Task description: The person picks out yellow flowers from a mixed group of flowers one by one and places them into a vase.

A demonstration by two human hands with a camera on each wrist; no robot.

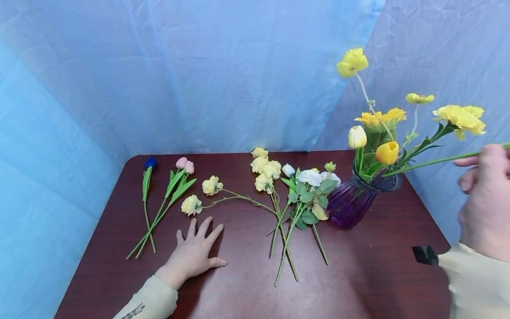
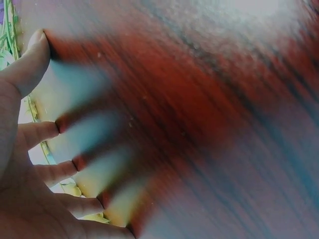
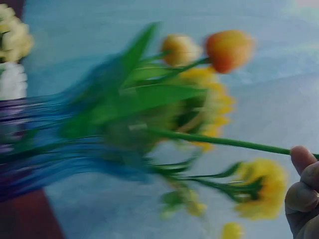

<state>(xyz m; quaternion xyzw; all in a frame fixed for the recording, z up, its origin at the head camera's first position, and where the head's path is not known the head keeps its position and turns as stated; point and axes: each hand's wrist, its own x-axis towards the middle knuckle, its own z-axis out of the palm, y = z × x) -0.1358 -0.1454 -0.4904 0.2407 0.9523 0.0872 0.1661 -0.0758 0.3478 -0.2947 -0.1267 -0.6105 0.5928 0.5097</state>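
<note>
By my read, inserting a flower: right hand (image 1: 484,199) pinches a long thin green stem (image 1: 434,162), right of frame.
Stem slants down-left to the mouth of the purple, ribbed, see-through vase (image 1: 347,203), right of centre, which holds yellow and orange blooms (image 1: 387,153). Stem's own bloom is out of my view; can't tell if the tip is inside the rim. Next move, I judge, calls for steepening the stem and lowering it without snagging neighbours. Left hand (image 1: 195,252): fingers spread, fingertips on the table, lower left of centre, grips nothing. Surface: dark reddish-brown table (image 1: 239,292), wood-grained, glossy; loose artificial flowers (image 1: 263,167) lie across its middle and left. Room: I get only creased pale-blue cloth (image 1: 231,79) across the top and sides.
</note>
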